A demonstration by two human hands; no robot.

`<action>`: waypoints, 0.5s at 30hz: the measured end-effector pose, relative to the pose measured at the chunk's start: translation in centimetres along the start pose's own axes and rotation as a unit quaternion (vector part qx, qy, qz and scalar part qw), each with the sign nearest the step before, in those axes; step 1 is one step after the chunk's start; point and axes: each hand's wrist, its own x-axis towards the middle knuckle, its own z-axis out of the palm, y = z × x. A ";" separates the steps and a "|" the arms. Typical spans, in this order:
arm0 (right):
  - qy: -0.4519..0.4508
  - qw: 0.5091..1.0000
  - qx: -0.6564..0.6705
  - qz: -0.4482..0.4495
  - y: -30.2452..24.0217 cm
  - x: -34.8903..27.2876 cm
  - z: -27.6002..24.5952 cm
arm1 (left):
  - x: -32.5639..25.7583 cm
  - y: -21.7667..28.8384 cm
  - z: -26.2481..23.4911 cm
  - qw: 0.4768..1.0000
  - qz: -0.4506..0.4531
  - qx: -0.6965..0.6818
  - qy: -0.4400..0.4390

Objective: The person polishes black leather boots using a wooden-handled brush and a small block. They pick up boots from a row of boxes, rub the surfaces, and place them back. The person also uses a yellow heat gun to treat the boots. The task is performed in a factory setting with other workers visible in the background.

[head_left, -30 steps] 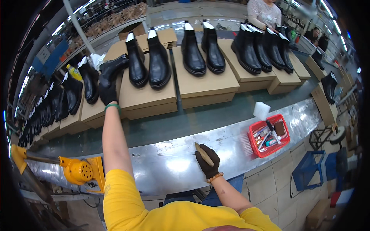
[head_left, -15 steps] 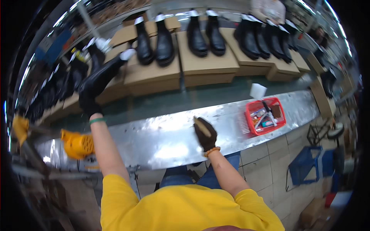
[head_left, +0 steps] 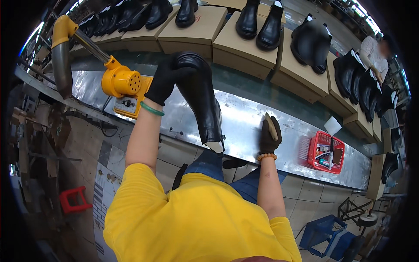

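A black ankle boot [head_left: 200, 102] hangs over the metal bench, its toe up and away from me and its shaft toward my body. My left hand [head_left: 163, 81], in a black glove, is closed around the boot near the toe. White paper shows at the boot's opening. Farther right, my gloved right hand [head_left: 269, 142] is low over the bench, closed around a tan oblong block [head_left: 271, 126], perhaps a brush or pad. Part of that block is hidden by the fingers. The right hand is apart from the boot.
Yellow blower-like machine [head_left: 122, 83] stands left of my left hand. Red basket [head_left: 338, 166] with small tools sits on the metal bench [head_left: 244, 142] at right. Beyond runs a row of cardboard boxes [head_left: 244, 54] bearing black boots. Another person [head_left: 373, 56] is at far right.
My left hand has brought the boot from above the boxes at left back over the bench, toe now up. My right hand still holds the tan block. The view has shifted.
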 end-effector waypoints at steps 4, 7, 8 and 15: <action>0.006 1.000 0.009 0.002 -0.3 -0.1 0.1 | 0.5 -0.7 -0.2 1.000 -0.011 0.008 -0.015; 0.006 1.000 0.011 0.010 -0.5 0.0 0.3 | 0.8 -0.6 0.1 1.000 -0.006 -0.001 -0.029; 0.004 1.000 0.012 0.013 -0.6 0.1 0.3 | 0.7 -0.6 0.3 0.999 -0.006 -0.004 -0.031; 0.006 0.999 0.034 0.028 -0.8 0.0 0.6 | 1.4 -0.7 2.7 0.999 0.016 -0.001 -0.036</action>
